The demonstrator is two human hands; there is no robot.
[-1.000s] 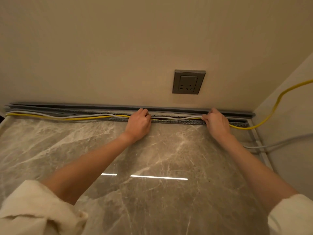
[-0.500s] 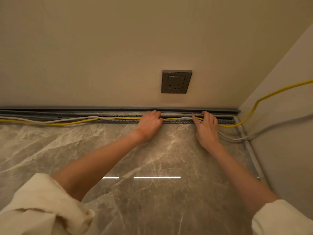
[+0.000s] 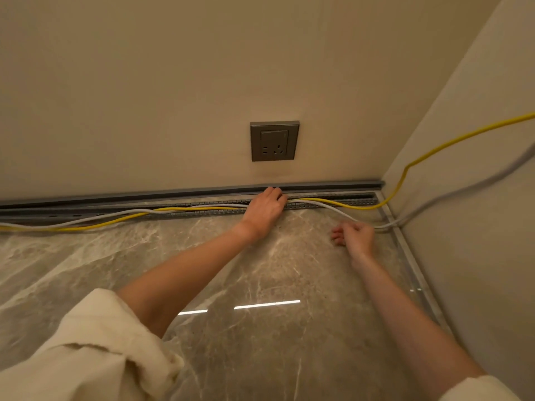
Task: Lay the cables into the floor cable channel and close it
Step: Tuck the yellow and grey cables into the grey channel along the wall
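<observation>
A grey slotted floor cable channel (image 3: 333, 201) runs along the foot of the wall, open on top. A yellow cable (image 3: 179, 209) and a grey cable (image 3: 139, 212) lie along it, partly out on the floor at the left. My left hand (image 3: 265, 211) presses down on both cables at the channel. My right hand (image 3: 354, 235) is curled on the floor in front of the channel, pinching the grey cable where it bends out toward the corner. Beyond the corner, both cables rise along the right wall.
A grey wall socket (image 3: 274, 141) sits above the channel. A long grey strip (image 3: 173, 193), maybe the channel's lid, lies against the wall behind it. The right wall (image 3: 477, 198) closes the corner. The floor is polished marble tile (image 3: 260, 328).
My right hand has come off the channel and pulled back onto the floor with the grey cable. My left hand has slid right along the channel. The view has turned toward the corner.
</observation>
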